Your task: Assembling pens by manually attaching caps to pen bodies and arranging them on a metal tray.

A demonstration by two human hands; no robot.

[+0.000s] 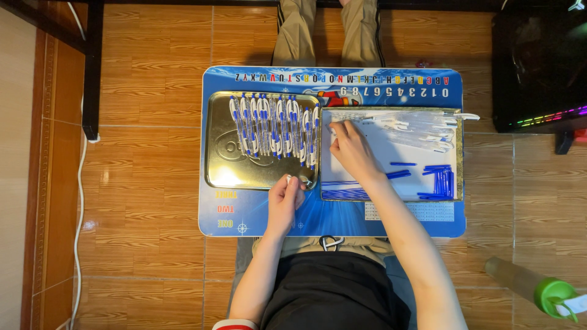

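Observation:
A small blue lap table (244, 211) lies across my legs. On its left stands a silver metal tray (229, 162) with several white-and-blue pens (275, 128) laid in a row at its far end. My left hand (284, 201) is at the tray's near right corner, fingers closed around a small white pen part. On the right lies a white tray (391, 159) with clear pen barrels (422, 128) at the back and blue refills and caps (437, 180). My right hand (351, 150) rests on its left side, fingers bent over the barrels' ends.
Wooden-pattern floor tiles surround the table. A green-capped bottle (538, 287) lies at the lower right. A black cabinet with coloured lights (538, 67) stands at the upper right, a dark table leg (92, 67) and white cable (79, 183) at the left.

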